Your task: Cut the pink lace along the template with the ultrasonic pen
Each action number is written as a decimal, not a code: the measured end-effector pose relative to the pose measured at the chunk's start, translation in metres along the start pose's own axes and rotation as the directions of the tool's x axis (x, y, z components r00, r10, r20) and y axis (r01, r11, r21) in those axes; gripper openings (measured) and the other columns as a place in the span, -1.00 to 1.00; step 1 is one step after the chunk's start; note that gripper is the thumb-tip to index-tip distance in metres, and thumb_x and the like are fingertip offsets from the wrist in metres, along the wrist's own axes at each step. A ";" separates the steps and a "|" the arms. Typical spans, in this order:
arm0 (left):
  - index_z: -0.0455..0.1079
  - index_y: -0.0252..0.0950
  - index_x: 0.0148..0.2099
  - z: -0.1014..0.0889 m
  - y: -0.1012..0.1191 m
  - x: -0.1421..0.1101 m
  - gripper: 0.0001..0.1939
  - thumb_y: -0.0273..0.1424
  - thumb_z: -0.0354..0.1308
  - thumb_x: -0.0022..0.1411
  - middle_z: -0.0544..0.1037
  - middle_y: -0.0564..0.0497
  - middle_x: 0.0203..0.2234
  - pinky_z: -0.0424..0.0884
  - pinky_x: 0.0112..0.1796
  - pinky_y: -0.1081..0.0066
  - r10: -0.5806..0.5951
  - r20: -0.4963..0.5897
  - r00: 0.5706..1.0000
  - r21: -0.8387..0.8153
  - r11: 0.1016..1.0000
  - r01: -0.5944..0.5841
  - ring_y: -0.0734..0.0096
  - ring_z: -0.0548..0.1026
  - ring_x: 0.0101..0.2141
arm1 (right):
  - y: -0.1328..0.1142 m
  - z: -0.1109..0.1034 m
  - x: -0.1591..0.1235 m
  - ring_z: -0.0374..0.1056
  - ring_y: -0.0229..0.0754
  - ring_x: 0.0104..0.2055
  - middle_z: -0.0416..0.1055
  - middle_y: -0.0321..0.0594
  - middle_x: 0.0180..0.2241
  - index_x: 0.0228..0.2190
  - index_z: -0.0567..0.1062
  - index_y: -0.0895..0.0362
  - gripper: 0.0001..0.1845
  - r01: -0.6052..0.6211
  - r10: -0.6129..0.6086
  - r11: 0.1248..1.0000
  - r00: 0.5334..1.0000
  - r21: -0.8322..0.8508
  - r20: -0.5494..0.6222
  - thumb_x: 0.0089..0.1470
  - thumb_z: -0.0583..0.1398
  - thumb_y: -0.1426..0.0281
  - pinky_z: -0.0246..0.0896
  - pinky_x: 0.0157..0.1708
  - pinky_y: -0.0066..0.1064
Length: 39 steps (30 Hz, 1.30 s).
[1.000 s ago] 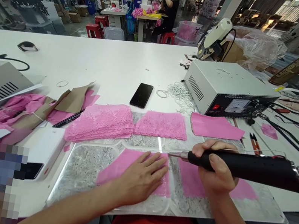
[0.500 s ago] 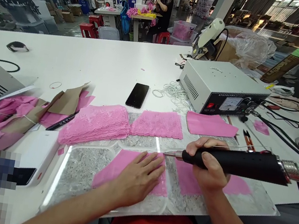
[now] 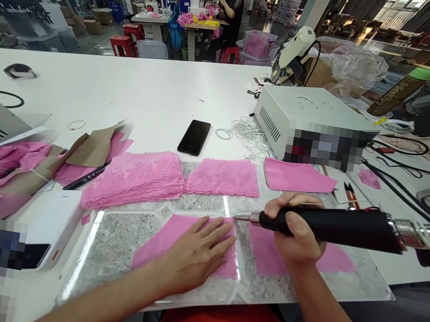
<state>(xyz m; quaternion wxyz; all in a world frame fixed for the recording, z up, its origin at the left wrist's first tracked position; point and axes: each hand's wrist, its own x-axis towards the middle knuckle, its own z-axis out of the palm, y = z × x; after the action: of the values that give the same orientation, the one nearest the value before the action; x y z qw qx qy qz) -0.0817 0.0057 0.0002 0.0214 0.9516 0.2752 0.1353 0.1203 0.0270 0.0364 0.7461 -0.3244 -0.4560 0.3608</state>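
Observation:
My left hand (image 3: 199, 254) lies flat, palm down, on a pink fabric piece (image 3: 154, 250) on the marbled board (image 3: 114, 243). In my right hand (image 3: 301, 236) is a black-handled ultrasonic cutter (image 3: 344, 226), held level. Its thin metal tip points left and meets the upper right corner of the fabric, just past my left fingertips. Another pink piece (image 3: 262, 248) lies partly under my right hand and forearm. Behind them are a stack of pink lace pieces (image 3: 138, 175) and a single lace piece (image 3: 224, 178).
A grey power box (image 3: 318, 109) stands at the back right, with black cables beside it. A phone (image 3: 194, 137) lies behind the lace. Pink cloth bundles (image 3: 9, 159) and a white box (image 3: 52, 221) sit left. Farther back, a person (image 3: 231, 15) sits at a sewing machine.
The whole view has shifted slightly. My left hand stays flat on the fabric, and the cutter tip remains at about the same corner.

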 end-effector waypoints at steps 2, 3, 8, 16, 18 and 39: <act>0.24 -0.31 0.20 -0.008 0.001 -0.001 -0.60 -0.29 -0.19 0.44 0.30 -0.14 0.19 0.29 0.10 0.05 0.002 0.007 1.000 0.009 1.000 -0.002 0.09 0.27 0.19 | -0.003 -0.002 0.002 0.31 -0.30 -0.55 0.30 -0.33 -0.43 -0.42 0.37 0.10 -0.88 0.003 -0.002 1.000 0.999 0.020 -0.049 -0.11 0.19 0.42 0.29 -0.52 -0.34; 0.23 -0.31 0.21 -0.013 0.002 -0.002 -0.59 -0.28 -0.18 0.44 0.28 -0.14 0.20 0.29 0.10 0.06 -0.001 0.011 1.000 0.015 1.000 0.000 0.09 0.26 0.19 | -0.005 -0.004 0.002 0.30 -0.30 -0.56 0.29 -0.33 -0.43 -0.42 0.37 0.10 -0.88 0.004 -0.002 1.000 0.998 0.027 -0.065 -0.13 0.19 0.42 0.28 -0.52 -0.34; 0.29 -0.32 0.16 -0.028 0.012 -0.019 -0.65 -0.34 -0.11 0.42 0.35 -0.13 0.16 0.21 0.16 0.05 0.027 0.021 0.999 -0.009 1.000 -0.027 0.12 0.25 0.20 | -0.013 -0.010 -0.006 0.28 -0.32 -0.58 0.28 -0.32 -0.45 -0.43 0.39 0.10 -0.88 -0.027 0.028 0.999 0.999 0.040 -0.028 -0.13 0.20 0.39 0.26 -0.55 -0.36; 0.21 -0.32 0.22 -0.010 0.032 -0.034 -0.61 -0.41 -0.05 0.38 0.34 -0.09 0.17 0.21 0.18 0.08 0.029 -0.019 0.999 -0.076 0.997 -0.030 0.18 0.25 0.20 | -0.016 -0.009 -0.015 0.28 -0.31 -0.60 0.33 -0.31 -0.45 -0.42 0.45 0.08 -0.89 -0.037 0.035 0.998 0.998 0.042 0.056 -0.11 0.23 0.37 0.27 -0.58 -0.35; 0.22 -0.32 0.21 -0.007 0.034 -0.032 -0.61 -0.41 -0.04 0.38 0.35 -0.11 0.16 0.18 0.20 0.07 0.035 -0.028 0.999 -0.069 0.997 -0.036 0.19 0.23 0.21 | -0.015 -0.009 -0.015 0.28 -0.31 -0.59 0.34 -0.30 -0.44 -0.41 0.45 0.08 -0.89 -0.027 0.025 0.999 0.998 0.036 0.063 -0.10 0.23 0.37 0.27 -0.58 -0.35; 0.29 -0.33 0.16 -0.005 0.035 -0.028 -0.65 -0.36 -0.10 0.41 0.37 -0.08 0.15 0.26 0.14 0.01 0.053 -0.012 0.999 -0.068 0.996 -0.053 0.12 0.29 0.17 | -0.015 -0.008 -0.015 0.31 -0.30 -0.57 0.34 -0.30 -0.42 -0.38 0.45 0.11 -0.87 -0.013 0.009 0.999 0.995 0.042 0.100 -0.08 0.23 0.39 0.27 -0.56 -0.36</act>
<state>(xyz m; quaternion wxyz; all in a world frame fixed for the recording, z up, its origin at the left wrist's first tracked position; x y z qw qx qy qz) -0.0877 -0.0384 0.0026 0.0491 0.9565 0.2452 0.1501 0.1267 0.0052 0.0390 0.7271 -0.2925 -0.4832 0.3903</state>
